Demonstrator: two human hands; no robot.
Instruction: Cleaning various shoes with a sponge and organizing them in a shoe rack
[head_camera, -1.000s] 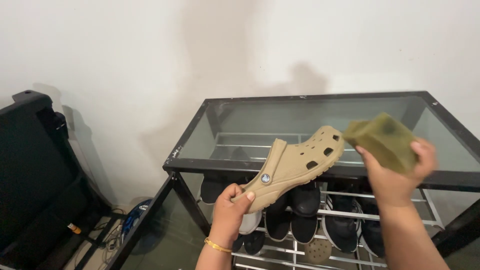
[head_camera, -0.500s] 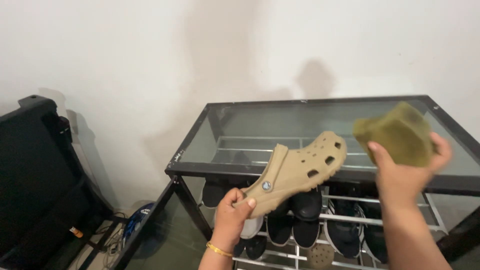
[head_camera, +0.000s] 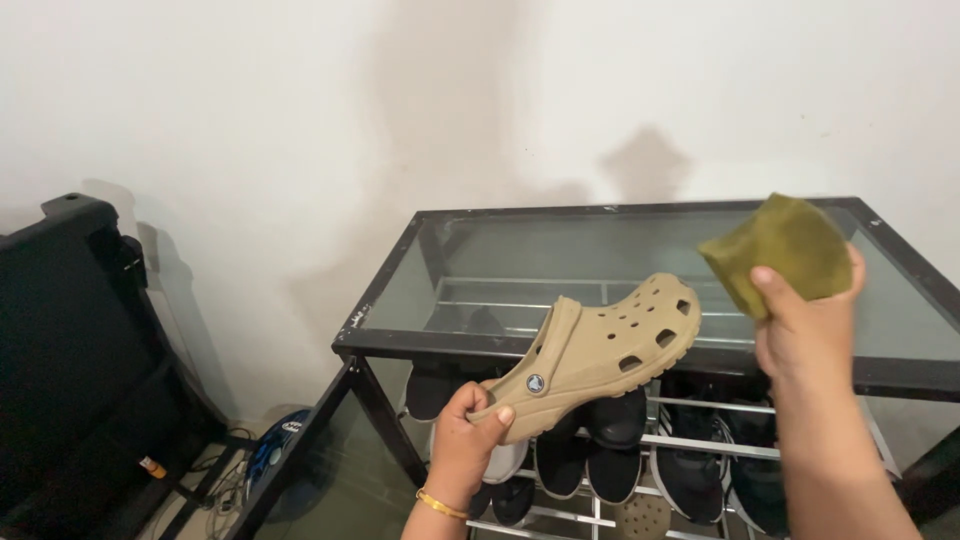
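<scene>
My left hand grips the heel of a tan perforated clog and holds it tilted, toe up and to the right, in front of a glass-topped shoe rack. A gold bangle circles that wrist. My right hand is raised to the right of the clog's toe and pinches a folded olive-green cloth, which does not touch the clog.
Several dark and white shoes stand on the metal bars inside the rack. A black case-like object leans at the left, with cables and a blue item on the floor beside it. A white wall rises behind.
My right hand has lifted the green cloth up and away from the clog's toe to the right. The clog has stayed almost still in my left hand.
</scene>
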